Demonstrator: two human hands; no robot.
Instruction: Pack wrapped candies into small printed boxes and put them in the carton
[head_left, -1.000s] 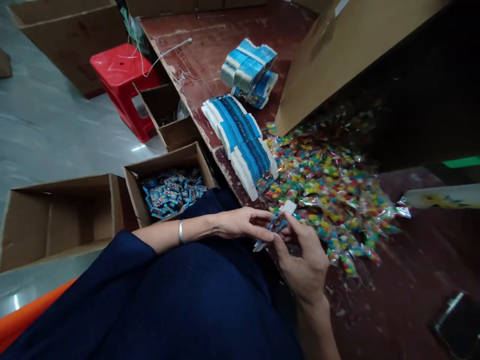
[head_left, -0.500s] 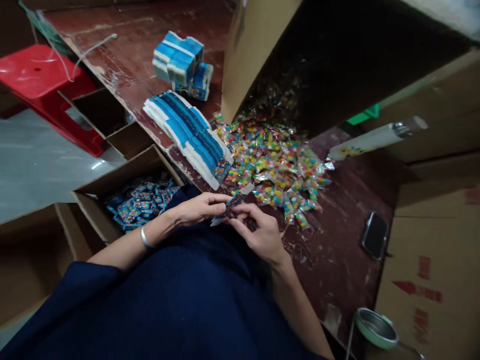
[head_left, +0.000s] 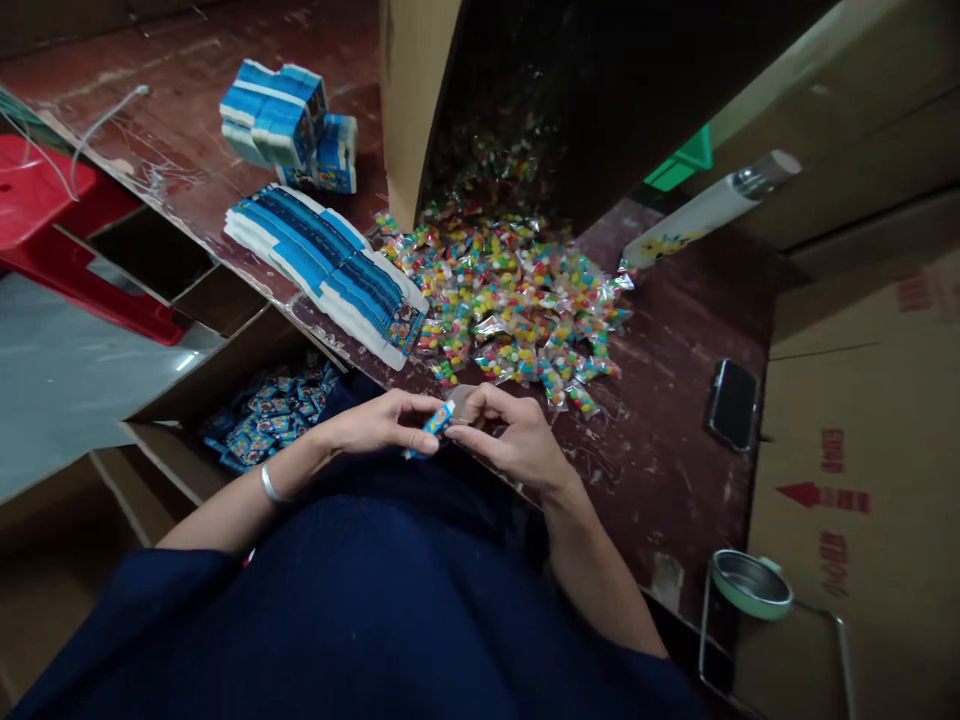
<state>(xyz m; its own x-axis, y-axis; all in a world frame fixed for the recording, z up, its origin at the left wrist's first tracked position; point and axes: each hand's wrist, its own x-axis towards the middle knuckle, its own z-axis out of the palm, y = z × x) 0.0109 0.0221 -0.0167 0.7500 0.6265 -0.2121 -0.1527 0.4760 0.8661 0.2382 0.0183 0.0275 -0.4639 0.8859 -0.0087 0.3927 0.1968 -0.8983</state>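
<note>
My left hand [head_left: 379,424] and my right hand [head_left: 514,442] meet over my lap at the table's near edge. Both pinch a small blue printed carton [head_left: 439,419] between their fingertips. A silver bangle [head_left: 268,484] sits on my left wrist. Just beyond the hands lies a heap of clear candy packets [head_left: 510,300] with coloured sweets, spilling from a tipped cardboard box [head_left: 409,100]. A fanned row of flat blue cartons [head_left: 330,270] lies left of the heap.
A bundle of blue cartons [head_left: 281,120] lies further back. A cardboard box of filled blue cartons [head_left: 270,410] stands by my left knee. On the dark red table [head_left: 660,480] are a phone [head_left: 731,402], a white bottle [head_left: 701,212] and a metal cup [head_left: 750,582]. A red stool [head_left: 52,230] stands at left.
The view has swung right and the table's right side with phone and cup has come into sight. Both hands have stayed together on the small carton and closed in around it.
</note>
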